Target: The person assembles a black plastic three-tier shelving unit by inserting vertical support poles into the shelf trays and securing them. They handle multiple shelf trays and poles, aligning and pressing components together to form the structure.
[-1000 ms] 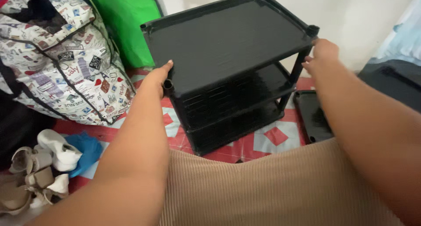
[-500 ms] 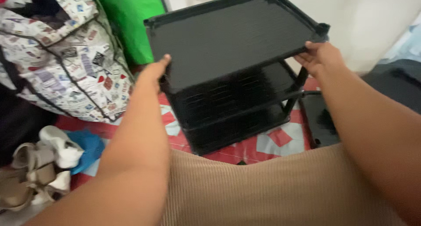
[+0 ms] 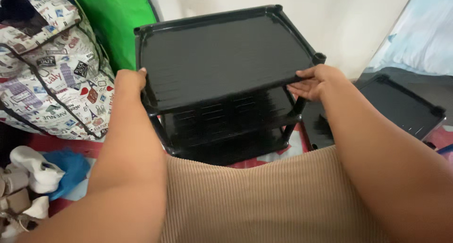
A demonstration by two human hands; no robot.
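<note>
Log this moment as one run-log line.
left hand: grips black shelf rack top | right hand: grips opposite edge | spare black tray: on floor

A black plastic shelf rack (image 3: 222, 68) stands on the floor, gripped at its top tier by the left hand (image 3: 130, 80) and right hand (image 3: 314, 80). A patterned bag (image 3: 49, 73) lies left; a loose black shelf panel (image 3: 401, 106) rests right.
</note>
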